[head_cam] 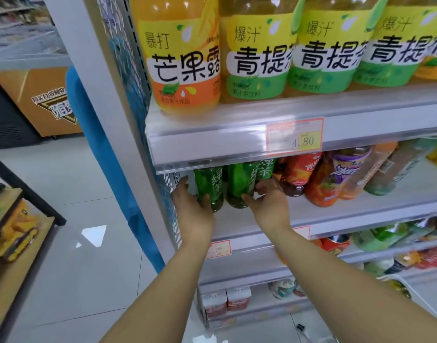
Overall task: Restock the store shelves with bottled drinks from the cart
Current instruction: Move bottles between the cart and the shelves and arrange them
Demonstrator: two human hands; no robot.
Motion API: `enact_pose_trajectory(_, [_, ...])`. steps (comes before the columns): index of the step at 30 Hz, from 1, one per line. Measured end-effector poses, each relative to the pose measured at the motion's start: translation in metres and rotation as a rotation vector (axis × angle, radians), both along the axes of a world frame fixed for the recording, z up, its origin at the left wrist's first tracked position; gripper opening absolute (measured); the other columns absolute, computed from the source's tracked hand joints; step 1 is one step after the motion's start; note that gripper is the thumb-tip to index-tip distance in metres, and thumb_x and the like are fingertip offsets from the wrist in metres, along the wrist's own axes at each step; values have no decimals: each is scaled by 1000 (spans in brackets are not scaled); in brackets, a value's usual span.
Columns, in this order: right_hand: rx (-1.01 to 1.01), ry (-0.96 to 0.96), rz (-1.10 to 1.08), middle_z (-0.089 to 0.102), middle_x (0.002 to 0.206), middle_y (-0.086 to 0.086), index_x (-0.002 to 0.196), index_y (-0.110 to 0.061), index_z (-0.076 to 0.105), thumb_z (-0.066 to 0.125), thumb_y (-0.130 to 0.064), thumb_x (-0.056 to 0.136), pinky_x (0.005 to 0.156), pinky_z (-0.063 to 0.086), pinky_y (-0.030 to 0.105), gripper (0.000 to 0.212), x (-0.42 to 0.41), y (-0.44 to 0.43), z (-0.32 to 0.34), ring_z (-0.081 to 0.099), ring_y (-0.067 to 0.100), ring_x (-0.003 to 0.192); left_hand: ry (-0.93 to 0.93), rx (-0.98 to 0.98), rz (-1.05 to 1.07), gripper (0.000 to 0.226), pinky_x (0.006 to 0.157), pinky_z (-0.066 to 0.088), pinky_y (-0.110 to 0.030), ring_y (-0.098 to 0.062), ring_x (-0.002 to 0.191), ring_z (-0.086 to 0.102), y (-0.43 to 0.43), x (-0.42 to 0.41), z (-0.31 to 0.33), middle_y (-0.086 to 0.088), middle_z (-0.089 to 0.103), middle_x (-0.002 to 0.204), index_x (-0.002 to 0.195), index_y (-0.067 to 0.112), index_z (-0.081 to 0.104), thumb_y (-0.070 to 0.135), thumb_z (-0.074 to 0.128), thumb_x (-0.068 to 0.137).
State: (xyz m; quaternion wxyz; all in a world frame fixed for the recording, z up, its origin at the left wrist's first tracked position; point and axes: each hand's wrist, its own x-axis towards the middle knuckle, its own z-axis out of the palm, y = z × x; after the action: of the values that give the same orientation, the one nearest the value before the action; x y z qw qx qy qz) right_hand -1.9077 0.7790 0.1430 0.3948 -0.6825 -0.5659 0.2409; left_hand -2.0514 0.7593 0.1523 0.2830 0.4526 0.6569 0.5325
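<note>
Left hand (191, 209) noted at shelf's left end, fingers and thumb wrapped round left green tea bottle (208, 186), right hand (270, 204) likewise grasping adjacent green tea bottle (238, 184), both bottles standing on middle shelf (336, 214), red-labelled bottles (299, 174) just beside, rightward.

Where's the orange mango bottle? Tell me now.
Head view, upper left: the orange mango bottle stands leftmost on the upper shelf, beside a green-labelled bottle.

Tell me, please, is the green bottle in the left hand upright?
Upright: the green plastic bottle stands base-down on the grey shelf, left hand gripping it.
</note>
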Motion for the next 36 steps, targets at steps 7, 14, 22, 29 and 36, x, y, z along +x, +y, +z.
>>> enact_pose_trajectory(7, [80, -211, 256, 33, 144, 8, 109, -14, 67, 68, -13, 81, 90, 44, 30, 28, -8, -17, -16, 47, 28, 118, -39, 58, 45, 39, 82, 42, -23, -11, 100, 51, 5, 20, -6, -10, 40, 122, 120, 5, 40, 5, 60, 87])
enact_pose_trajectory(14, [-101, -420, 363, -2, 151, 8, 142, -38, 32, 46, -3, 88, 108, 30, 33, 66, -14, -7, -10, 17, 31, 133, 37, -12, -119, 43, 101, 42, -38, -23, 118, 50, 31, 4, -8, -3, 48, 129, 130, 16, 44, -1, 46, 91])
enact_pose_trajectory(22, [181, -276, 403, 58, 119, 14, 114, -11, 66, 51, -1, 81, 97, 35, 21, 38, 74, -74, -25, 50, 26, 107, 35, 150, -242, 45, 79, 43, -8, 3, 97, 53, -67, 62, -23, 9, 49, 117, 107, 43, 44, 1, 46, 92])
enact_pose_trajectory(29, [-7, -293, 223, 64, 96, -2, 99, -15, 70, 60, 3, 81, 85, 46, 18, 27, 249, -163, -107, 56, 18, 95, 13, -136, -514, 37, 69, 42, -12, 3, 77, 56, -122, 178, -123, 14, 61, 96, 98, 42, 52, 5, 49, 92])
enact_pose_trajectory(36, [-523, -551, 248, 53, 132, 6, 128, -18, 54, 56, -13, 90, 99, 28, 21, 38, 378, -174, -212, 41, 24, 126, 87, -525, -777, 27, 72, 38, -15, -9, 84, 52, -154, 278, -255, 2, 57, 109, 118, 18, 55, 8, 45, 95])
